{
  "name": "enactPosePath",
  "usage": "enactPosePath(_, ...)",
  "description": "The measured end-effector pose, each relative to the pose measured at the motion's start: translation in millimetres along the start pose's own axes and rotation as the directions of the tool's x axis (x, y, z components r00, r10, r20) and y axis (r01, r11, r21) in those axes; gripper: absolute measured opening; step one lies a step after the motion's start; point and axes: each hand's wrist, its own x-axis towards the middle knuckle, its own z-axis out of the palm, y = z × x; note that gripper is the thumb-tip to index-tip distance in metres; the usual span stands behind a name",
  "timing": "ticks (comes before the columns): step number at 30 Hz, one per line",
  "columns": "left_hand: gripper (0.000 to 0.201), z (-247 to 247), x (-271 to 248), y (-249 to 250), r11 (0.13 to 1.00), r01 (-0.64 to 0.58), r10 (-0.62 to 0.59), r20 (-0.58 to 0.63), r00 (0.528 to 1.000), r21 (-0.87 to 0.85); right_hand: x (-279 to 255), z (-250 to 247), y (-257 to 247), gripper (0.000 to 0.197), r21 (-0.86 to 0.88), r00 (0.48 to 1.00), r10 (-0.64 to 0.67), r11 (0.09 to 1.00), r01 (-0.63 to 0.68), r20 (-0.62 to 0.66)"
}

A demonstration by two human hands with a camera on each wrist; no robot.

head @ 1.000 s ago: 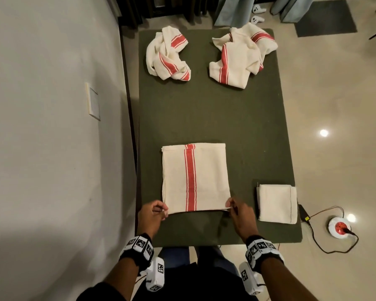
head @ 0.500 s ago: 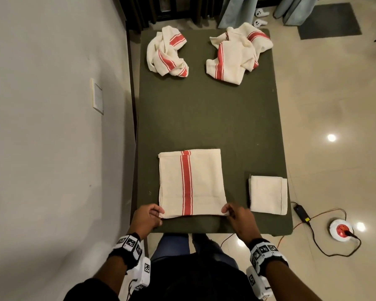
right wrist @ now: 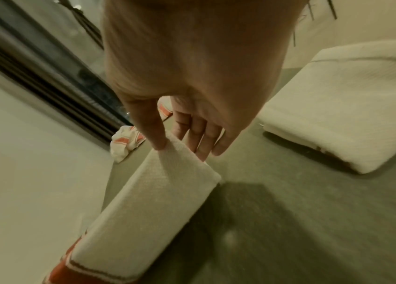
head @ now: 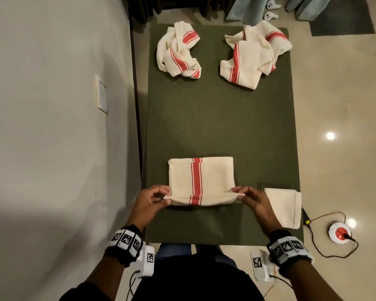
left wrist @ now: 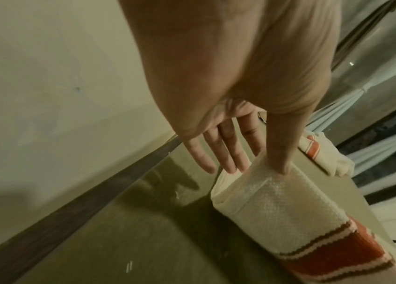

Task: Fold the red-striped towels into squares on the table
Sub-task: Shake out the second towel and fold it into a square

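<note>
A cream towel with one red stripe point(head: 201, 181) lies half-folded at the near middle of the green table point(head: 221, 127). Its near edge is lifted off the table. My left hand point(head: 161, 195) pinches the near-left corner between thumb and fingers, and the left wrist view shows that corner point(left wrist: 272, 190) under the thumb. My right hand point(head: 244, 195) pinches the near-right corner, shown in the right wrist view point(right wrist: 175, 165). Two crumpled red-striped towels lie at the far end, one on the left point(head: 178, 53) and one on the right point(head: 254, 55).
A folded cream towel square point(head: 284, 206) sits at the near right corner of the table, close to my right hand. A wall point(head: 52, 127) runs along the table's left side. On the floor to the right lie a red-and-white power socket point(head: 340, 232) and cable.
Both hands have lifted the towel's near edge off the table and carried it a little away from me. The camera has also moved closer.
</note>
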Motion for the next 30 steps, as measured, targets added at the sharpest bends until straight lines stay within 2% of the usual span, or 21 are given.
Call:
enactPosePath(1,0.013,-1.4,8.1,6.6,0.998,0.023,-0.023,0.007,1.0,-0.059,11.7,2.8,-4.7,0.009,0.083,0.999,0.037,0.996,-0.035,-0.024)
enactPosePath(3,0.009,-1.1,27.8,17.6,0.993,0.043,-0.044,-0.009,0.999,-0.114,35.8,5.5,-3.5,0.007,0.13,0.994,0.075,0.989,-0.064,-0.084)
enactPosePath(5,0.012,0.3,50.5,21.8,0.986,0.038,-0.049,-0.065,0.997,-0.16,57.2,9.0,2.5,0.009,0.131,0.984,0.103,0.988,-0.084,-0.144)
enactPosePath(7,0.017,3.0,71.0,22.6,0.986,0.023,-0.041,-0.108,0.993,-0.163,73.2,11.4,5.0,0.009,0.079,0.982,0.069,0.995,-0.056,-0.174)
enactPosePath(9,0.019,7.0,87.6,23.4,0.996,-0.007,-0.005,-0.138,0.99,-0.088,83.4,12.8,-1.3,0.02,-0.062,0.984,-0.025,0.998,0.014,-0.178)
enactPosePath(12,0.029,9.6,106.6,22.6,0.999,-0.032,0.039,-0.194,0.98,0.036,97.0,15.0,-14.7,0.016,-0.227,0.977,-0.116,0.971,0.074,-0.179)
enactPosePath(18,0.025,6.7,128.7,17.7,0.994,0.004,0.023,-0.243,0.97,0.11,128.1,13.7,-12.7,0.008,-0.44,0.975,-0.086,0.898,-0.014,-0.207)
enactPosePath(23,0.015,16.4,129.2,29.8,0.964,0.032,0.055,-0.313,0.948,0.265,138.0,14.7,-7.2,0.005,-0.503,0.974,-0.059,0.862,-0.062,-0.22)
enactPosePath(30,0.021,21.7,131.6,29.0,0.907,0.043,0.128,-0.369,0.921,0.42,140.9,10.4,-8.3,0.005,-0.544,0.969,-0.095,0.838,-0.045,-0.227)
